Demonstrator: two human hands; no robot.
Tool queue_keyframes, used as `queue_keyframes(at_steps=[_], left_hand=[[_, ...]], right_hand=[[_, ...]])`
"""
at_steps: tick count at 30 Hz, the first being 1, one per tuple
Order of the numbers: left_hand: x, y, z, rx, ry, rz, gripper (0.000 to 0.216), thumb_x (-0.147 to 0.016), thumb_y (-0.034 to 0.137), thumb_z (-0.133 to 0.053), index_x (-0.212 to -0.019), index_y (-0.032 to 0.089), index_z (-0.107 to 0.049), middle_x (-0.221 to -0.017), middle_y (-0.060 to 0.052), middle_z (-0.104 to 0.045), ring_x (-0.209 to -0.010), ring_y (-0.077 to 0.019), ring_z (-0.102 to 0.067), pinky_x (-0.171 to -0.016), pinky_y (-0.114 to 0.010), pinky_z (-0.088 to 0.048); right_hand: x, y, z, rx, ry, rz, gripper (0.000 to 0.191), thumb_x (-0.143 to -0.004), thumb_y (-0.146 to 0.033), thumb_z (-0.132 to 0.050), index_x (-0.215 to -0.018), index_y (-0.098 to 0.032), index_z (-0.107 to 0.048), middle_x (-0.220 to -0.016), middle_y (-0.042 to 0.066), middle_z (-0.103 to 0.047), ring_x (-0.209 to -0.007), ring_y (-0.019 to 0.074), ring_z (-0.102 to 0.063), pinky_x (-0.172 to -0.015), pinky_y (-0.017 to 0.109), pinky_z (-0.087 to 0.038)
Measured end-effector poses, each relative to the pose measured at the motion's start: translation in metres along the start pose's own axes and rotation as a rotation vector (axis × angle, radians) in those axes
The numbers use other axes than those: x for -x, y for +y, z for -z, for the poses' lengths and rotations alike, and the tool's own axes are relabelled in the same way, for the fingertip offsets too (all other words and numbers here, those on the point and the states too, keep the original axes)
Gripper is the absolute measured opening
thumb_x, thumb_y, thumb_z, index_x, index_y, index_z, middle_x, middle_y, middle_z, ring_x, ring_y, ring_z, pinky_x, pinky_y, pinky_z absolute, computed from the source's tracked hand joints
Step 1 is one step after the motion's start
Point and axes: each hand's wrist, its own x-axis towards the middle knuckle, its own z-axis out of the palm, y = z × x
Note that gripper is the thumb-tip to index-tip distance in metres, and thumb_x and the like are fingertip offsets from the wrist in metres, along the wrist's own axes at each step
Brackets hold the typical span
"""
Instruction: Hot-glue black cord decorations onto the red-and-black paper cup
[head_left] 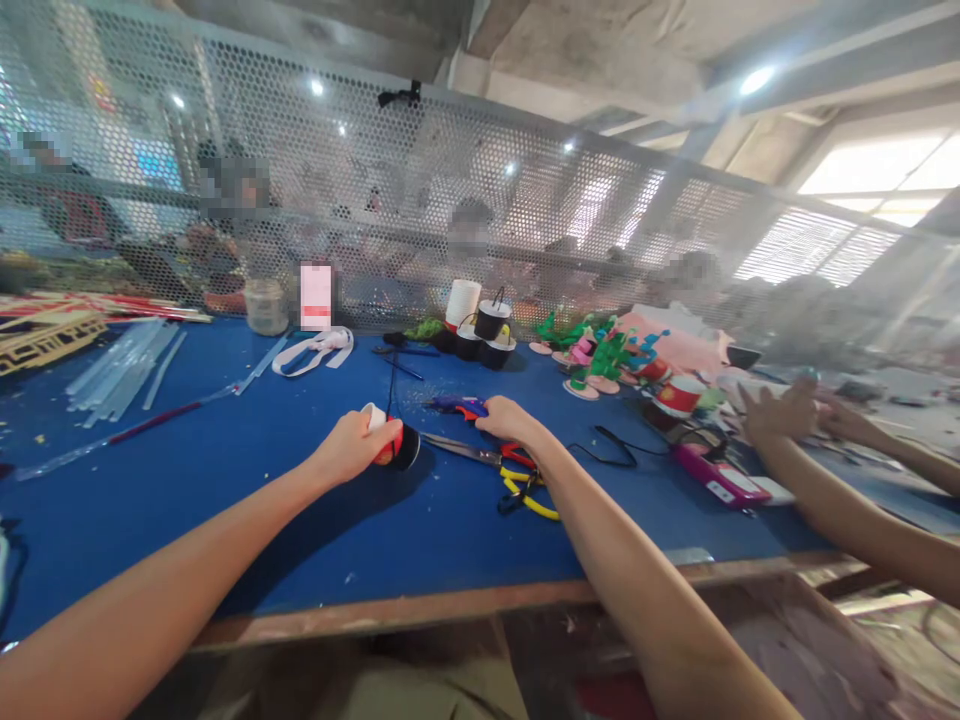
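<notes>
Left hand [351, 450] gripping a red, black and white cup [406, 447] with thin black cord, tilted, black end to the right — mid-depth on the blue-topped bench [285, 540], between front and back edges. Right hand [512, 420] closed on the rear of a blue-and-red plastic glue gun [454, 404], nozzle toward the bench's left edge. Steel scissors with red handles [517, 458] and a yellow-handled tool [538, 500] lie nearer the front edge. Clear glue sticks [124, 370] — toward the back-left corner.
</notes>
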Motion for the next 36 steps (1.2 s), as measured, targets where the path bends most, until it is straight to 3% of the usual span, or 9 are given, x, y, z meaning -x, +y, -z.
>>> queue_keyframes(at_steps=[4,8,12,17,23,36], left_hand=[[-0.001,0.000,0.001,-0.003,0.000,0.007,0.036,-0.068,0.046,-0.044,-0.045,0.018,-0.036,-0.040,0.005,-0.038,-0.040,-0.0076,-0.032,-0.044,-0.022,-0.024],[-0.004,0.001,0.003,0.009,0.047,0.095,0.035,-0.065,0.046,-0.047,-0.047,0.017,-0.039,-0.041,0.005,-0.036,-0.041,-0.0076,-0.031,-0.044,-0.022,-0.022],[-0.005,0.001,0.004,0.112,0.042,0.160,0.035,-0.063,0.048,-0.047,-0.049,0.016,-0.044,-0.042,0.005,-0.038,-0.041,-0.0076,-0.032,-0.045,-0.022,-0.022],[-0.004,0.002,0.006,0.155,0.046,0.241,0.034,-0.062,0.048,-0.048,-0.053,0.015,-0.048,-0.043,0.004,-0.043,-0.041,-0.0087,-0.037,-0.045,-0.022,-0.024],[-0.006,0.000,0.008,0.175,0.061,0.258,0.034,-0.063,0.047,-0.047,-0.052,0.015,-0.047,-0.042,0.003,-0.044,-0.041,-0.0091,-0.038,-0.045,-0.022,-0.022],[-0.005,0.005,0.008,0.192,0.102,0.309,0.028,-0.064,0.040,-0.048,-0.056,0.014,-0.050,-0.046,0.002,-0.049,-0.042,-0.0098,-0.041,-0.046,-0.022,-0.024]], right_hand=[[0.001,-0.001,-0.005,-0.085,0.001,-0.020,0.006,-0.057,-0.010,-0.057,-0.063,-0.012,-0.055,-0.050,0.003,-0.055,-0.054,0.0162,-0.055,-0.048,0.023,-0.038],[0.017,-0.006,0.010,-0.252,-0.009,0.040,0.025,-0.067,-0.013,-0.051,-0.092,-0.011,-0.051,-0.061,0.001,-0.058,-0.052,0.0097,-0.054,-0.049,0.020,-0.043],[0.039,-0.015,0.021,-0.521,-0.052,0.186,0.014,-0.067,-0.025,-0.056,-0.074,-0.013,-0.054,-0.055,-0.002,-0.054,-0.047,0.0073,-0.050,-0.047,0.019,-0.043],[0.060,-0.023,0.006,-0.667,-0.106,0.260,0.014,-0.065,-0.027,-0.056,-0.068,-0.013,-0.054,-0.050,-0.001,-0.056,-0.040,0.0080,-0.049,-0.041,0.021,-0.042],[0.077,-0.023,0.002,-0.594,-0.211,0.317,0.018,-0.069,-0.030,-0.054,-0.071,-0.012,-0.057,-0.049,0.000,-0.058,-0.037,0.0070,-0.049,-0.041,0.019,-0.042],[0.093,-0.031,0.005,-0.317,-0.107,0.323,0.023,-0.069,-0.030,-0.052,-0.050,-0.017,-0.048,-0.035,-0.003,-0.048,-0.031,0.0083,-0.045,-0.035,0.018,-0.036]])
